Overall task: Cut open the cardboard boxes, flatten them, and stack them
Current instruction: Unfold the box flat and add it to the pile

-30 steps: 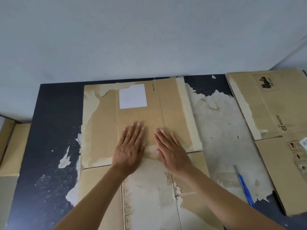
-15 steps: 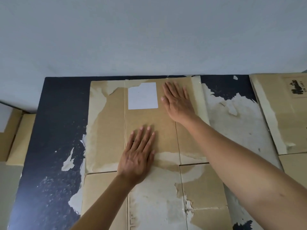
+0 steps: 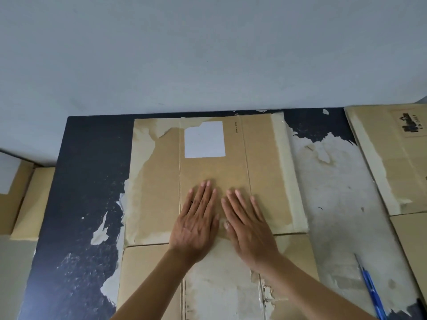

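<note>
A flattened brown cardboard box (image 3: 159, 185) with torn paper patches and a white label (image 3: 204, 140) lies on the dark table (image 3: 87, 176). My left hand (image 3: 196, 222) and my right hand (image 3: 248, 225) rest side by side, palms down and fingers spread, on the box's middle panel near its cross fold. Neither hand holds anything. A blue utility knife (image 3: 369, 287) lies on the table at the lower right, apart from both hands.
More flattened cardboard (image 3: 392, 162) lies at the right edge of the table. Other cardboard boxes (image 3: 20, 199) stand off the table's left side. A pale wall (image 3: 208, 54) runs along the table's far edge.
My right hand has slid back from the far end of the box to lie beside my left hand. The left hand has stayed in place.
</note>
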